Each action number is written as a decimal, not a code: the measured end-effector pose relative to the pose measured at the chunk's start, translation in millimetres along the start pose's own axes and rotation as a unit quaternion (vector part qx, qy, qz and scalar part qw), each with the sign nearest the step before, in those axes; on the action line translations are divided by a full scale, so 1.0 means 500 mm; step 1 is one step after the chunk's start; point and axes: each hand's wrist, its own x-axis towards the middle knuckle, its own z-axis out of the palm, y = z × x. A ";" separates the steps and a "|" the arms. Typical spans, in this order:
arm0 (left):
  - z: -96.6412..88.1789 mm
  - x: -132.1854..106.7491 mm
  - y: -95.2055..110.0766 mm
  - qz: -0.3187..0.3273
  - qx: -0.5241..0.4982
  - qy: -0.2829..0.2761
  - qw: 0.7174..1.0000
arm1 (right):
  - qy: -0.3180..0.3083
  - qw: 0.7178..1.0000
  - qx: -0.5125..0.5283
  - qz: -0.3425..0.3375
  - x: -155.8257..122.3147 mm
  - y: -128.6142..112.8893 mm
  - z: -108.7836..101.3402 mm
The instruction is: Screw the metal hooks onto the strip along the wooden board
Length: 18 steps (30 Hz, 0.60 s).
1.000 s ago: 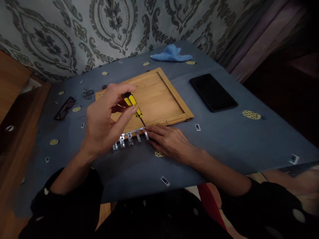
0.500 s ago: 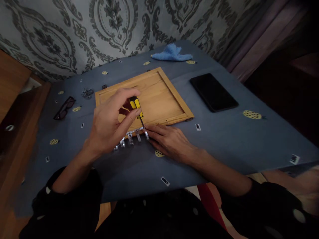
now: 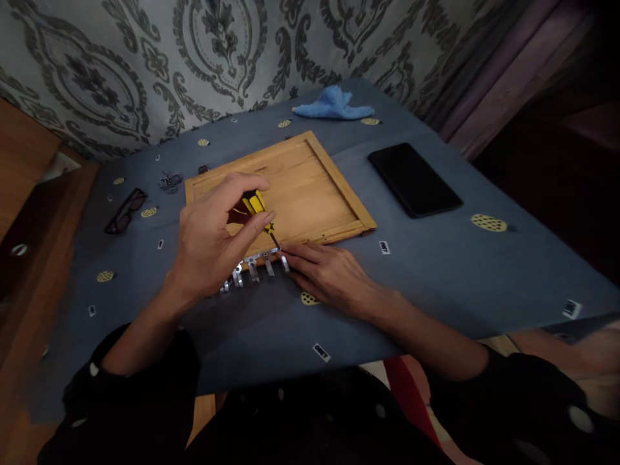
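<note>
My left hand (image 3: 206, 236) grips the yellow screwdriver (image 3: 255, 204) at the hook rail (image 3: 253, 270) along the near edge of the wooden board (image 3: 329, 184), my right hand (image 3: 339, 278) beside it, hold unclear, and tilted pressure could cause slipping.

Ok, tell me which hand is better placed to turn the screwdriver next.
Probably the left hand: it already holds the yellow screwdriver, tip down at one end of the metal hook rail. The right hand lies low beside that tip, apparently steadying the rail.

screwdrvr (image 3: 254, 203): yel/blk | hook rail (image 3: 261, 255): silver | panel (image 3: 305, 187): lt brn | tblcloth (image 3: 416, 278): blu-gry, yel dotted prints
</note>
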 end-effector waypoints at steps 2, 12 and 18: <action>-0.004 0.000 0.001 -0.026 -0.027 -0.014 0.999 | 0.003 1.000 0.003 -0.002 0.001 -0.001 -0.001; -0.023 0.008 0.014 -0.051 -0.142 -0.078 0.985 | 0.001 1.000 0.011 0.002 0.002 0.000 -0.001; -0.040 0.008 0.020 -0.068 -0.127 -0.056 0.988 | 0.016 1.000 0.011 -0.003 0.001 0.001 0.000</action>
